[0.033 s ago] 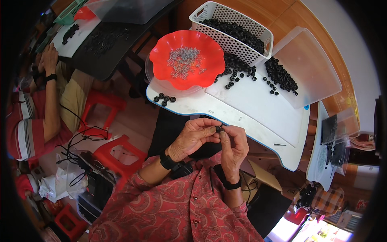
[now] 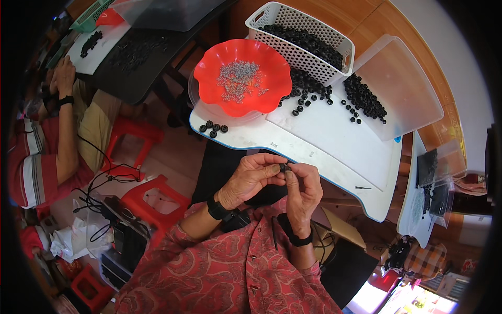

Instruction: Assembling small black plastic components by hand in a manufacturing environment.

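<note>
In front of my chest, just off the table's near edge, both hands meet over a small black round piece (image 2: 284, 168). My left hand (image 2: 247, 182) pinches it between thumb and fingertips. The thumb and forefinger of my right hand (image 2: 304, 188) close on its other side. Fingers cover most of the piece, so its detail is hidden. Similar black ring-shaped pieces (image 2: 213, 127) sit in a small group at the table's left end. More lie in a loose pile (image 2: 306, 86) and in a heap (image 2: 364, 98) farther back.
A red scalloped bowl (image 2: 209, 57) holds small clear bits. Behind it, a white perforated basket (image 2: 327, 76) is filled with black pieces. A translucent lid (image 2: 405, 89) leans at the right of the white table (image 2: 324, 136). A thin dark tool (image 2: 362, 188) lies near the right edge. Another person sits at left.
</note>
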`<state>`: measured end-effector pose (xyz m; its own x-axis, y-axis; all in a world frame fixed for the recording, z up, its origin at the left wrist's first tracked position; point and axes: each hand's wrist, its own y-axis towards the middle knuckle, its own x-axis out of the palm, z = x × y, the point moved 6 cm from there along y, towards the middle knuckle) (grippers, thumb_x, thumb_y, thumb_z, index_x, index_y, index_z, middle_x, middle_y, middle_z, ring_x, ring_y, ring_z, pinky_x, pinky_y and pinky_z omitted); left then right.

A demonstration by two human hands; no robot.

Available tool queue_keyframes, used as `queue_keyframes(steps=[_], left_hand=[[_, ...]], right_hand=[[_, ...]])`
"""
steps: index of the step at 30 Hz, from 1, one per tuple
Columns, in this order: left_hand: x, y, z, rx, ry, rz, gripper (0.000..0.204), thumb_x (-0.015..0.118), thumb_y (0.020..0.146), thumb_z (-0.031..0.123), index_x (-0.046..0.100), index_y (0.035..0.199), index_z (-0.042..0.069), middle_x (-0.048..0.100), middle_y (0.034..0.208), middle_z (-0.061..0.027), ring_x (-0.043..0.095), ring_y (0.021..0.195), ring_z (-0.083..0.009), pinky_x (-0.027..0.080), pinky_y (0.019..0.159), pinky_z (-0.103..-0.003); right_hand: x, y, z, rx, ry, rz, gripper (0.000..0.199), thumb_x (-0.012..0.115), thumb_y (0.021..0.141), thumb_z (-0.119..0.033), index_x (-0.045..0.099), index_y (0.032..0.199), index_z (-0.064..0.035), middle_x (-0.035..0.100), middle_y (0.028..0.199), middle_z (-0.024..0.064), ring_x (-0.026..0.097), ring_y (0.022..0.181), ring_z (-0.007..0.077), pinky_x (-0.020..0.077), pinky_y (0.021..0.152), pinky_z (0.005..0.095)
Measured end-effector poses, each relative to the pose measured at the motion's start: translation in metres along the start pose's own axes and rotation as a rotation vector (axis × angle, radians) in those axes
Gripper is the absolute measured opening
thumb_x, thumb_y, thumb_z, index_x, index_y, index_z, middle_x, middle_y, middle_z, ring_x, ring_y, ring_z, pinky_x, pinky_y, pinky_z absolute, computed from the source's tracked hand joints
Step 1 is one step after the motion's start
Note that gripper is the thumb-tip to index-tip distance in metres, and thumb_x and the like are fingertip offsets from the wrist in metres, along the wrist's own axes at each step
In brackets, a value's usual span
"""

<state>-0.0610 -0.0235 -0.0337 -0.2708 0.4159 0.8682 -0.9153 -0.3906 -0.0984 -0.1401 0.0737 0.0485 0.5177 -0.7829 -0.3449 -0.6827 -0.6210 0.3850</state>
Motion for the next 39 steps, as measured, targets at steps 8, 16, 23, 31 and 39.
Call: queue_keyframes(steps=[8, 16, 23, 31, 39], left_hand=[[-0.001, -0.001, 0.000, 0.006, 0.020, 0.012, 0.024, 0.063, 0.094, 0.008, 0.063, 0.116, -0.001, 0.069, 0.104, -0.0127, 0.070, 0.092, -0.0201, 0.060, 0.083, -0.033], [-0.003, -0.002, 0.003, 0.024, -0.006, 0.024, 0.023, 0.066, 0.091, 0.006, 0.064, 0.113, -0.001, 0.069, 0.098, -0.0132, 0.069, 0.085, -0.0191, 0.060, 0.078, -0.032], [-0.005, -0.002, 0.003, 0.014, -0.008, 0.033, 0.022, 0.067, 0.091, 0.009, 0.066, 0.110, -0.002, 0.068, 0.094, -0.0115, 0.067, 0.079, -0.0167, 0.059, 0.073, -0.031], [-0.006, -0.003, 0.004, 0.025, 0.008, 0.023, 0.023, 0.069, 0.090, 0.011, 0.067, 0.109, -0.001, 0.067, 0.094, -0.0094, 0.067, 0.078, -0.0159, 0.059, 0.072, -0.030], [-0.009, -0.005, 0.003, 0.013, 0.040, 0.043, 0.023, 0.068, 0.091, 0.011, 0.066, 0.110, -0.002, 0.067, 0.094, -0.0102, 0.067, 0.077, -0.0159, 0.059, 0.071, -0.030]], right_hand=[[0.001, 0.001, -0.010, -0.063, -0.106, -0.007, 0.015, 0.067, 0.083, 0.005, 0.065, 0.096, -0.0009, 0.063, 0.089, 0.0125, 0.063, 0.081, 0.0238, 0.0509, 0.070, 0.0314], [0.004, 0.003, -0.015, -0.119, -0.178, -0.019, 0.016, 0.066, 0.083, 0.006, 0.063, 0.097, -0.0009, 0.062, 0.090, 0.0143, 0.063, 0.079, 0.0263, 0.0512, 0.068, 0.0336], [0.006, 0.005, -0.021, -0.187, -0.223, -0.041, 0.017, 0.065, 0.082, 0.007, 0.061, 0.097, -0.0007, 0.061, 0.090, 0.0152, 0.063, 0.078, 0.0283, 0.0509, 0.066, 0.0346], [0.008, 0.003, -0.024, -0.227, -0.254, -0.060, 0.019, 0.065, 0.081, 0.008, 0.061, 0.098, -0.0008, 0.060, 0.090, 0.0153, 0.062, 0.078, 0.0291, 0.0511, 0.064, 0.0351], [0.012, 0.000, -0.020, -0.226, -0.272, -0.059, 0.019, 0.065, 0.082, 0.008, 0.061, 0.098, -0.0009, 0.061, 0.091, 0.0150, 0.063, 0.078, 0.0287, 0.0514, 0.065, 0.0347]])
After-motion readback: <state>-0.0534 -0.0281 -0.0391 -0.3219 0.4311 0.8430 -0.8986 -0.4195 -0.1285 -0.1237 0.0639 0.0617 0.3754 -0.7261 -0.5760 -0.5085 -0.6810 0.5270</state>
